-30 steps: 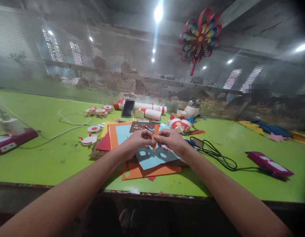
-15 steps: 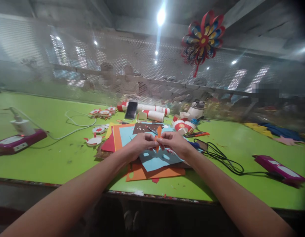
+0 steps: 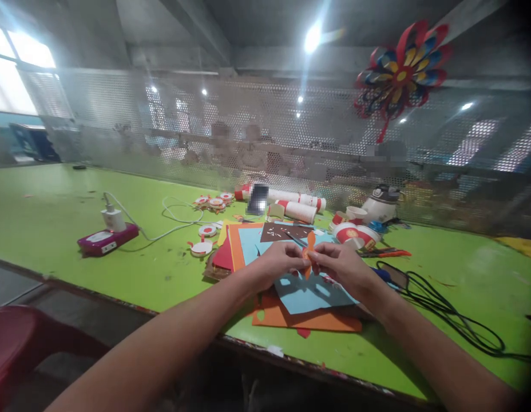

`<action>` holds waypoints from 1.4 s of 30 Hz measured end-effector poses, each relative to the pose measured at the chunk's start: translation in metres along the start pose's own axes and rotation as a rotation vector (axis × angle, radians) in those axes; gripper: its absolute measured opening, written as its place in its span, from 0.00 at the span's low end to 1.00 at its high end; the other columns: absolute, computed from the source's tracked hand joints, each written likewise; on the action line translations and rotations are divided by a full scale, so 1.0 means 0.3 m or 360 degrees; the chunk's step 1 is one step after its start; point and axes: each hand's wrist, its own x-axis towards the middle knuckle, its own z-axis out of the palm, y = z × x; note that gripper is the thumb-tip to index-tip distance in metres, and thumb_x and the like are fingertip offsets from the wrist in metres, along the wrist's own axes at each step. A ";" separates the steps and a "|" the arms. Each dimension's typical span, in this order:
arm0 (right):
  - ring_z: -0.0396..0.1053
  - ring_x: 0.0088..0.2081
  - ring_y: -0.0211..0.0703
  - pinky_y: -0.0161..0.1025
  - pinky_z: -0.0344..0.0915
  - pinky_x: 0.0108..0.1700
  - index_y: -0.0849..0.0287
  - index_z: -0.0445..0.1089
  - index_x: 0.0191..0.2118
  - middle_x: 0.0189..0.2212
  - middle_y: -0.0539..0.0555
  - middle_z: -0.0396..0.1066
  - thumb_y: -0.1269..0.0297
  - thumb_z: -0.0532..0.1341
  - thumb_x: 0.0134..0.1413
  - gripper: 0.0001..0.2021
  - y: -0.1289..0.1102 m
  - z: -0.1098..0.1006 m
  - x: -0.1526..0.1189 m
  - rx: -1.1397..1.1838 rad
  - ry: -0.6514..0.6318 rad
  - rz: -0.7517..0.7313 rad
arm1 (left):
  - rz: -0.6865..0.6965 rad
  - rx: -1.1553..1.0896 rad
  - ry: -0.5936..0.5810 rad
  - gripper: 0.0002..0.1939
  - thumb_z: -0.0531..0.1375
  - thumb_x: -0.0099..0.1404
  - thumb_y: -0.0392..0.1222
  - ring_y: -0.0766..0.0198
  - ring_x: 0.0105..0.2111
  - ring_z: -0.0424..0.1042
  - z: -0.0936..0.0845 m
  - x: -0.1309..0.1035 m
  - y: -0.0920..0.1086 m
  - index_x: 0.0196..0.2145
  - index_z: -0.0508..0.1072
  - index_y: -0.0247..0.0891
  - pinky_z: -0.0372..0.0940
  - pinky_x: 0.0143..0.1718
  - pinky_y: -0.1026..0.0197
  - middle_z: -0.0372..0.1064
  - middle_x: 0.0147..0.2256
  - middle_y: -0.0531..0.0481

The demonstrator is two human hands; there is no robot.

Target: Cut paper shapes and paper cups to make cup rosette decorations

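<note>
Between my two hands is a small orange paper cutout (image 3: 309, 243), upright, with a rounded upper end and a pointed lower one. My left hand (image 3: 286, 260) pinches it from the left, thumb and finger at its middle. From the other side my right hand (image 3: 337, 258) grips the same spot with its fingertips. Below them lies light blue paper (image 3: 308, 300) with cut holes, on top of orange paper (image 3: 334, 321). A brown sheet (image 3: 276, 232) with white cut-out shapes lies just beyond my hands.
To the left are paper discs with red tabs (image 3: 202, 247) and a purple power strip (image 3: 109, 239). Behind stand paper cup stacks (image 3: 297, 210), a phone (image 3: 257, 199) and a white bottle (image 3: 380, 205). Black cable (image 3: 446, 312) coils at right. A red stool (image 3: 16, 343) stands lower left.
The view has swung left, so the table and everything on it appear further right. Both hands still hold the orange paper cutout in much the same way.
</note>
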 end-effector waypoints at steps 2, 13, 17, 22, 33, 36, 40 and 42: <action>0.61 0.21 0.33 0.31 0.49 0.20 0.61 0.70 0.28 0.18 0.49 0.67 0.54 0.66 0.45 0.14 0.000 0.001 -0.002 -0.0009 0.0008 0.0037 | -0.0005 -0.0009 -0.0009 0.11 0.66 0.47 0.42 0.69 0.23 0.64 0.001 0.000 -0.001 0.22 0.68 0.34 0.58 0.28 0.63 0.65 0.21 0.53; 0.63 0.19 0.32 0.32 0.57 0.23 0.61 0.69 0.24 0.16 0.47 0.67 0.56 0.69 0.38 0.14 -0.032 0.022 -0.014 0.0129 0.0032 -0.0031 | -0.0132 -0.0220 0.0003 0.06 0.62 0.52 0.39 0.68 0.26 0.66 0.001 -0.016 0.034 0.28 0.70 0.33 0.58 0.28 0.66 0.67 0.25 0.50; 0.62 0.17 0.32 0.32 0.57 0.21 0.61 0.69 0.23 0.15 0.47 0.68 0.56 0.70 0.37 0.14 -0.037 0.029 -0.021 0.0104 0.0011 -0.0013 | -0.0095 -0.0183 0.0014 0.10 0.63 0.54 0.44 0.69 0.26 0.65 -0.006 -0.010 0.023 0.26 0.70 0.33 0.58 0.29 0.66 0.67 0.25 0.50; 0.62 0.17 0.31 0.32 0.58 0.22 0.61 0.68 0.23 0.14 0.47 0.68 0.56 0.70 0.36 0.15 -0.034 0.036 -0.020 0.0111 -0.0023 -0.0018 | -0.0165 -0.0178 0.0033 0.11 0.66 0.50 0.43 0.69 0.26 0.66 -0.016 0.000 0.009 0.25 0.70 0.33 0.57 0.28 0.66 0.68 0.25 0.51; 0.66 0.21 0.33 0.33 0.60 0.25 0.62 0.72 0.28 0.22 0.51 0.71 0.60 0.69 0.41 0.11 -0.030 -0.015 -0.018 0.0040 -0.0257 0.0066 | -0.0211 -0.0187 0.0103 0.14 0.69 0.45 0.42 0.72 0.23 0.63 -0.011 0.002 0.024 0.22 0.69 0.32 0.58 0.28 0.67 0.65 0.21 0.53; 0.66 0.21 0.32 0.33 0.62 0.26 0.62 0.71 0.28 0.22 0.51 0.70 0.55 0.67 0.45 0.13 -0.038 -0.026 -0.018 0.0031 -0.0257 0.0075 | -0.0215 -0.0206 0.0112 0.13 0.69 0.45 0.41 0.72 0.23 0.63 -0.011 0.003 0.024 0.22 0.69 0.32 0.58 0.28 0.67 0.65 0.20 0.53; 0.65 0.20 0.32 0.34 0.61 0.24 0.62 0.70 0.25 0.20 0.51 0.69 0.52 0.65 0.46 0.16 -0.053 -0.024 -0.022 -0.0009 -0.0250 0.0074 | -0.0225 -0.0240 0.0086 0.12 0.68 0.47 0.40 0.71 0.24 0.64 -0.008 0.001 0.022 0.22 0.69 0.32 0.59 0.28 0.66 0.66 0.22 0.52; 0.65 0.19 0.33 0.33 0.59 0.22 0.62 0.70 0.24 0.20 0.51 0.69 0.52 0.66 0.44 0.16 -0.059 -0.020 -0.025 -0.0057 -0.0236 0.0071 | -0.0234 -0.0256 0.0073 0.11 0.68 0.47 0.40 0.71 0.23 0.64 -0.008 -0.001 0.022 0.22 0.70 0.32 0.59 0.28 0.66 0.65 0.21 0.52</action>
